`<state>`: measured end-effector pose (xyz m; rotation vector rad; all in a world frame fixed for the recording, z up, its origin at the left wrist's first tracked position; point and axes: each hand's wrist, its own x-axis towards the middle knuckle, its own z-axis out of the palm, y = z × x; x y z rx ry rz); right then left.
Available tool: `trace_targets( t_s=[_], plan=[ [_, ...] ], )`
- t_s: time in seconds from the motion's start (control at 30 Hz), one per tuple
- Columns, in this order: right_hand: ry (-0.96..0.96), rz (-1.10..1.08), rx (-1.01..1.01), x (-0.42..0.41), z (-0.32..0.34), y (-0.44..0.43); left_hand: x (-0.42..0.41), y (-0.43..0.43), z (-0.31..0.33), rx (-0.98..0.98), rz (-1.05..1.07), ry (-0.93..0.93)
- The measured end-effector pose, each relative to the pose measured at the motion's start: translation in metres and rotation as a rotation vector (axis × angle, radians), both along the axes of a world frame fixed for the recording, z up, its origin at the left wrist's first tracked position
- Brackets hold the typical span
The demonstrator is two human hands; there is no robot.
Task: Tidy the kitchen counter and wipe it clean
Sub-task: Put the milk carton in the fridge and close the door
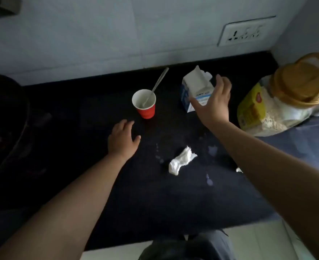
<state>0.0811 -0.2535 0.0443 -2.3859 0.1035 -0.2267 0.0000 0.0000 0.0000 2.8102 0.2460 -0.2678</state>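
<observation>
the milk carton (194, 87) stands upright toward 1 o'clock on the black counter (98, 175), its torn-open spout pointing up and back toward the wall. it looks like thin waxed card, so light if nearly empty, but likely to slosh and tip if milk is left in it. the walls will dent under a hard squeeze, and the open top means it should stay upright. the best hold is probably around the middle of the body, thumb on one flat face and fingers on the opposite one, not by the floppy spout. the right hand (214, 104) is at the carton's 4 o'clock side, fingers spread wide and thumb out, shaped for that wrap but not closed. the thumb overlaps the carton's front face, and whether it actually touches cannot be told. the left hand (122, 137) sits low over the counter at 7 o'clock from the red cup (145, 110), fingers loose and apart, holding nothing. a spoon (159, 81) leans in the cup, which would topple easily if knocked. a crumpled tissue (182, 161) lies at 6 o'clock from the carton, with pale spilled drops (212, 150) near it still to be wiped.
</observation>
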Motion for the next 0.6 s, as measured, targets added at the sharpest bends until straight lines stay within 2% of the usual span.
trace_targets(
  t_s=[0.2,0.43,0.6],
  plan=[
    [0.012,-0.059,0.122,0.02,-0.019,0.009,0.007,0.006,-0.026,0.062,-0.106,0.009],
    [-0.003,-0.117,0.313,0.023,-0.035,0.018,0.005,0.009,-0.031,0.074,-0.113,-0.049],
    [0.038,-0.036,0.408,0.007,-0.037,0.013,0.001,0.005,-0.031,0.032,-0.092,-0.065]
  ],
)
